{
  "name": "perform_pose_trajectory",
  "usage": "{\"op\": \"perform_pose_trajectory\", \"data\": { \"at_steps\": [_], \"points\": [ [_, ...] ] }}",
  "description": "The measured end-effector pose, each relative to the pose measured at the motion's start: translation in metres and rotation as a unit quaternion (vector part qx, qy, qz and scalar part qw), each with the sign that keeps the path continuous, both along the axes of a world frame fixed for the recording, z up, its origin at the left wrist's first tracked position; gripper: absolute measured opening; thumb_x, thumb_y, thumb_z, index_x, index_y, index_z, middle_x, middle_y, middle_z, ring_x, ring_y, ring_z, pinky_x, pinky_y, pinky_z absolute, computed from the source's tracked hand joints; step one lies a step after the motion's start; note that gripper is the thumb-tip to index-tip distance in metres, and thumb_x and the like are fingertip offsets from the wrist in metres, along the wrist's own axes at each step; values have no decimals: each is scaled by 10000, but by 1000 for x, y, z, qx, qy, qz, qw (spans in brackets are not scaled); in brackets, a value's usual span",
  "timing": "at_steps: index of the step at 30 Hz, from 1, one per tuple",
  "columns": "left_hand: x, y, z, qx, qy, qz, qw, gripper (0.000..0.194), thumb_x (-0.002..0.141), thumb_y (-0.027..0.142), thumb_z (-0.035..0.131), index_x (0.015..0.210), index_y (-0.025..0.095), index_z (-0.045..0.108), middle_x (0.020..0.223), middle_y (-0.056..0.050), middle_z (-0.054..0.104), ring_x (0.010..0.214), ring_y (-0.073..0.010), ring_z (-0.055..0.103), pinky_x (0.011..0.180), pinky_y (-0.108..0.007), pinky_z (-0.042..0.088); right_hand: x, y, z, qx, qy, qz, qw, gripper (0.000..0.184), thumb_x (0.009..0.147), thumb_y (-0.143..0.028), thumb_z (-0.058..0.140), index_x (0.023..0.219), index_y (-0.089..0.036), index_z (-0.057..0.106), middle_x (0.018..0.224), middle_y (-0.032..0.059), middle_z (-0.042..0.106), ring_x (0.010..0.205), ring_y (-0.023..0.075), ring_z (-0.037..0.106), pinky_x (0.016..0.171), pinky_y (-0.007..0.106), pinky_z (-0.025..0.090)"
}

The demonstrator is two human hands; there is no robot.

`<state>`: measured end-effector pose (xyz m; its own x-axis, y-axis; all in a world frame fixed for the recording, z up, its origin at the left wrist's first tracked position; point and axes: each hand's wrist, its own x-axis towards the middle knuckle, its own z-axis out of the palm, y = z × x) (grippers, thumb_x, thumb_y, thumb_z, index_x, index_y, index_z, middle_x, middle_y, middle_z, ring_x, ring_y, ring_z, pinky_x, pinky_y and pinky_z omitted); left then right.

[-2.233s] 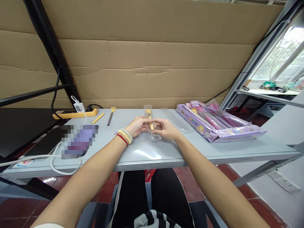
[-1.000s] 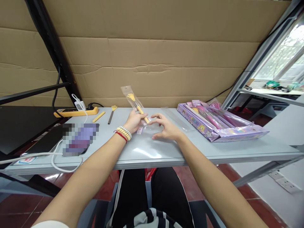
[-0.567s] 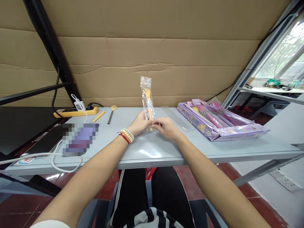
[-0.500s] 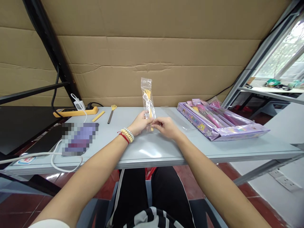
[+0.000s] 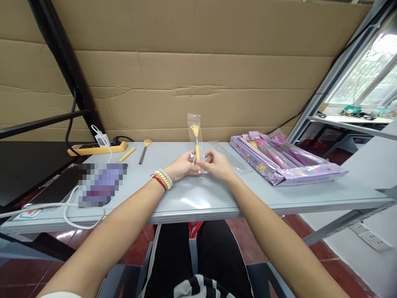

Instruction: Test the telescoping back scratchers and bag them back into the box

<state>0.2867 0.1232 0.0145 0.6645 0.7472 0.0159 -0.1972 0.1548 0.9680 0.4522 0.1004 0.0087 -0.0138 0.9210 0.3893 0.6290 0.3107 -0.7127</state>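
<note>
A small yellow back scratcher (image 5: 197, 142) with a hand-shaped tip stands upright inside a clear plastic bag (image 5: 194, 118), tip up. My left hand (image 5: 183, 165) pinches the bag and the handle's lower end from the left. From the right, my right hand (image 5: 218, 164) grips the same lower end, thumb and fingers closed near the left thumb. Left of my hands lies another hand-tipped piece (image 5: 144, 151) with a dark stem, and beside it a loose yellow tube (image 5: 127, 154).
An open purple box (image 5: 257, 163) with pink wrapped items sits on the right of the grey desk (image 5: 198, 207). A flat clear plastic bag (image 5: 235, 159) lies before it. On the left are a blurred-out phone (image 5: 104, 184), a white cable (image 5: 83, 227) and a yellow power strip (image 5: 116, 147).
The bagged back scratcher has gone from tilted to nearly upright and sits slightly lower. My fingers have shifted around its lower end, and the plastic looks smoother over it.
</note>
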Motion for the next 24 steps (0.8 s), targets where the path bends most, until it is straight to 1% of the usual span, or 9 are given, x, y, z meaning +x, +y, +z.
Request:
{"op": "perform_pose_trajectory", "data": {
  "at_steps": [2,4,7,9,12,14,17,19,24],
  "points": [
    [0,0,1,-8,7,1,1000,564,609,-17,666,1112,176,497,826,-23,637,726,-172,667,730,-370,547,0,-1,1,-75,15,63,995,413,695,-566,620,759,-172,514,550,-8,566,512,122,495,490,238,333],
    [-1,-1,2,-7,30,-2,1000,529,615,-5,670,1091,170,517,845,-45,645,751,-193,671,707,-377,557,0,-2,2,-107,33,115,987,411,719,-571,595,709,-170,507,507,-11,550,481,113,486,480,236,334],
    [-2,0,2,-5,68,5,998,387,635,44,695,985,133,556,856,-77,646,781,-212,665,661,-368,565,0,-4,4,-119,73,116,983,420,684,-564,631,667,-178,466,450,-34,499,410,88,425,441,230,303],
    [-1,2,1,-12,75,20,997,320,636,51,706,910,116,553,811,-76,640,744,-200,662,640,-354,566,-1,-3,4,-127,90,99,983,417,657,-543,661,713,-184,458,439,-53,482,381,80,394,420,225,282],
    [1,3,-1,-28,67,56,996,305,638,18,694,871,118,524,708,-49,629,650,-166,653,623,-323,561,-1,-1,1,-88,101,73,988,437,657,-490,677,882,-195,447,447,-86,469,390,85,379,430,215,280],
    [2,4,-1,-37,64,81,994,298,647,6,677,858,127,504,664,-37,625,604,-149,642,612,-303,557,-1,-1,-1,-41,96,93,990,418,696,-474,646,938,-200,442,491,-89,466,441,86,381,464,212,293],
    [1,5,0,-37,67,108,991,298,634,-10,663,818,141,484,627,-22,616,556,-125,617,593,-281,551,-1,-3,-1,-23,49,153,987,344,741,-501,596,808,-179,495,567,-58,435,522,80,357,503,216,281],
    [0,5,1,-27,72,113,991,332,597,-25,667,819,145,488,631,-15,617,547,-123,608,578,-282,549,-1,-5,0,-40,16,167,985,389,733,-536,593,676,-172,467,575,-51,381,541,76,323,504,219,251],
    [2,0,3,-10,63,92,994,358,599,63,709,886,142,510,715,-48,654,579,-140,617,540,-278,531,-2,-9,3,-41,-52,107,992,504,631,-570,652,571,-187,330,552,-57,281,540,67,268,497,227,184]
  ]
}}
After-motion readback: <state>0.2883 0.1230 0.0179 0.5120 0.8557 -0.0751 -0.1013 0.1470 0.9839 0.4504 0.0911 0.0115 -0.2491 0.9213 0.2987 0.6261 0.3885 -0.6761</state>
